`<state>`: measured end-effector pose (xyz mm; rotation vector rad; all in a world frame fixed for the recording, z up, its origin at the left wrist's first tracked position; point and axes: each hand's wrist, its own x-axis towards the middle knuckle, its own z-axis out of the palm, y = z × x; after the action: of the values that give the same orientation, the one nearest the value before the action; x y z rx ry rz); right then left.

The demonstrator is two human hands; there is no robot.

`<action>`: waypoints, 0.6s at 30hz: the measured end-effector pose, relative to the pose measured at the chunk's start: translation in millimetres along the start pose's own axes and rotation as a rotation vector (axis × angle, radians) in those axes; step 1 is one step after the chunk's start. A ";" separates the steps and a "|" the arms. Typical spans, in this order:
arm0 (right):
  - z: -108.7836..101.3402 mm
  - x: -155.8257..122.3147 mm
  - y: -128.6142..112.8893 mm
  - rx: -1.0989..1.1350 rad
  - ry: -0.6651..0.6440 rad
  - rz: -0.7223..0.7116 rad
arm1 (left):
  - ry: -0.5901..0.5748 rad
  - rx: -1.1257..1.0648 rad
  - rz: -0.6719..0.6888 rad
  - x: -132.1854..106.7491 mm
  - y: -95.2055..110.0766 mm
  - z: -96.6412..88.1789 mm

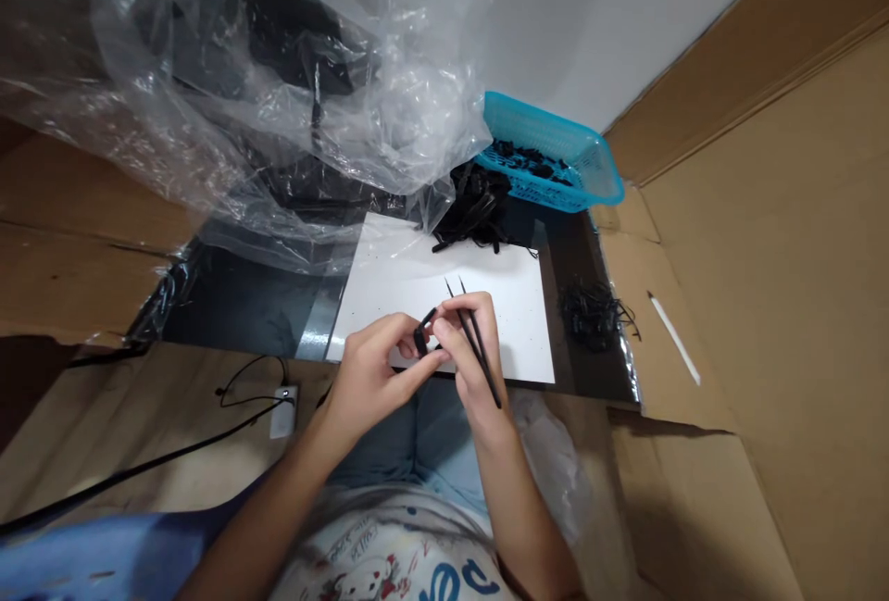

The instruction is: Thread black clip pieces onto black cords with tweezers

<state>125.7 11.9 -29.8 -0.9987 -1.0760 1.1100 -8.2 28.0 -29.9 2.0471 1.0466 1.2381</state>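
Beyond my fingertips, a white sheet (444,305) lies under both hands. At its far edge, ahead of my fingers, sits a tangle of black cable ties (472,207). Further ahead is a blue plastic basket (548,152) holding more black pieces, its left end tucked behind a clear plastic bag (278,92) that bulges over the space ahead and left of my fingers. To the right of my fingers lies a second black tangle (594,314), and further out a white stick (673,337) rests on cardboard (764,212).

My left hand (368,374) is closed, its fingers pinching a small black tie end (420,339). My right hand (472,351) is curled shut around two long thin black ties (492,388), their tips pointing up past my fingers over the sheet.
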 end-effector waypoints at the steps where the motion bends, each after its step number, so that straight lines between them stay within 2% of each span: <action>1: 0.4 0.1 -1.5 0.000 -0.011 -0.005 | -0.016 0.020 0.023 -0.1 0.6 -0.1; 8: -1.1 2.0 -7.3 -0.103 0.018 -0.024 | -0.102 0.190 0.117 -1.4 4.2 -0.6; 14: 2.6 -0.1 -15.8 -0.162 0.113 -0.044 | -0.066 -0.093 -0.059 2.8 11.5 2.5; 18: 1.9 -1.2 -12.1 -0.208 0.106 -0.065 | -0.013 -0.205 -0.147 10.0 16.3 5.0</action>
<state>125.9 8.9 -17.9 -1.1647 -1.1459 0.8950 4.8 26.9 -15.0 1.7891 1.0009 1.2026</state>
